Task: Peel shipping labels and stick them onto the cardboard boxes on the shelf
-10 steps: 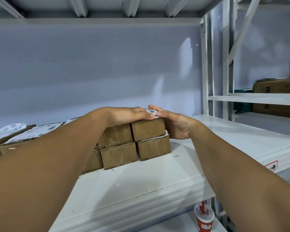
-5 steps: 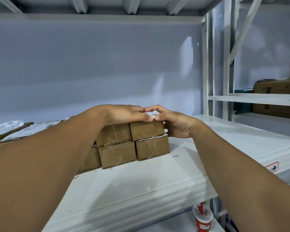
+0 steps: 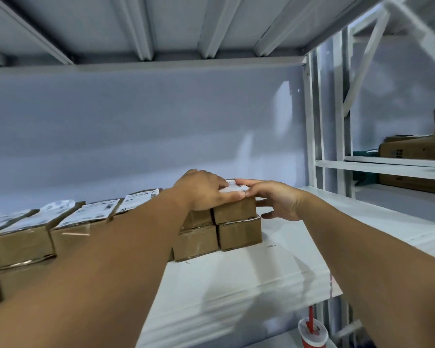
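Observation:
Small brown cardboard boxes stand two high in a row on the white shelf (image 3: 236,285). On the rightmost top box (image 3: 235,209) lies a white shipping label (image 3: 234,187). My left hand (image 3: 206,190) lies flat over the box top, fingers pressing the label's near edge. My right hand (image 3: 274,197) reaches in from the right, its fingertips on the label's right end and the thumb hanging beside the box. Boxes further left (image 3: 20,243) carry white labels (image 3: 93,213) on top.
A white upright post (image 3: 312,121) bounds the shelf bay on the right. Larger cardboard boxes (image 3: 412,149) sit on the neighbouring shelf at right. A red and white cup with a straw (image 3: 312,332) stands below the shelf edge. The shelf above hangs low overhead.
The camera has swung left, bringing more labelled boxes into view. My right hand has opened out from the box's side, with fingertips now on the label; my left hand stays on the box top.

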